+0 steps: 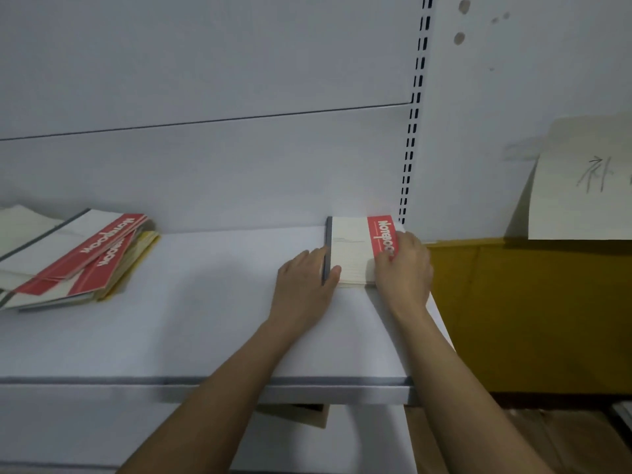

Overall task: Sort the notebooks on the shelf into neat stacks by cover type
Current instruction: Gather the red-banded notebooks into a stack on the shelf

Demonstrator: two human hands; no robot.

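A neat stack of cream notebooks (pixel 349 248) with a grey spine and a red "Notebook" band sits at the right end of the white shelf (pixel 191 323). My left hand (pixel 304 285) lies flat against the stack's left, spine side, thumb on its front edge. My right hand (pixel 403 268) presses the stack's right side, fingers over the red band. At the shelf's far left lies a loose, fanned pile of notebooks (pixel 78 258), most with the same red band, one yellow-edged underneath.
A slotted upright (pixel 412 131) rises just behind the stack's right. Brown cardboard boxes (pixel 526 319) stand to the right of the shelf, with a sheet of paper (pixel 581 193) bearing handwriting above them. A lower shelf (pixel 85 429) shows beneath.
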